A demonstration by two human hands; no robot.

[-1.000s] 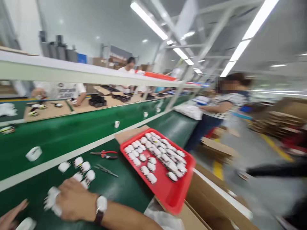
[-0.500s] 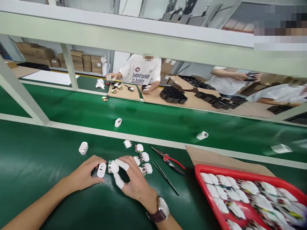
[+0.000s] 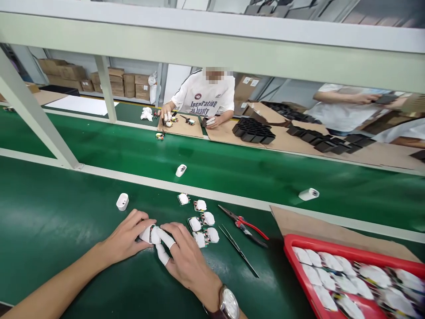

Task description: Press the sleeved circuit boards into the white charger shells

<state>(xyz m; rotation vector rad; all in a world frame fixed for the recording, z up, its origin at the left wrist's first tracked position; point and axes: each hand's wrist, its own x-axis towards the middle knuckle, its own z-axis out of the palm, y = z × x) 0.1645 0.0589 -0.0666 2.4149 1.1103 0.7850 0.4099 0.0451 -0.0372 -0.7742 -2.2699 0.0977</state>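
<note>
My left hand (image 3: pixel 128 237) and my right hand (image 3: pixel 186 257) meet on the green mat, fingers pinched together round a small white charger piece (image 3: pixel 147 233). White finger cots cover two fingers of my right hand, and a watch (image 3: pixel 229 303) sits on that wrist. Just right of my hands lie several white charger parts (image 3: pixel 202 223) in a loose cluster. A single white charger shell (image 3: pixel 122 201) stands to the upper left of my left hand.
Red-handled pliers (image 3: pixel 247 226) and tweezers (image 3: pixel 239 250) lie right of the parts. A red tray (image 3: pixel 294 248) of white parts sits on cardboard at the right. Two white shells (image 3: pixel 181 170) (image 3: pixel 308 194) ride the green conveyor. Across it, other people work at black trays (image 3: pixel 254 132).
The view swung from the aisle back down to the mat. My hands have closed tighter together on the white piece, and the shells on the conveyor have shifted right.
</note>
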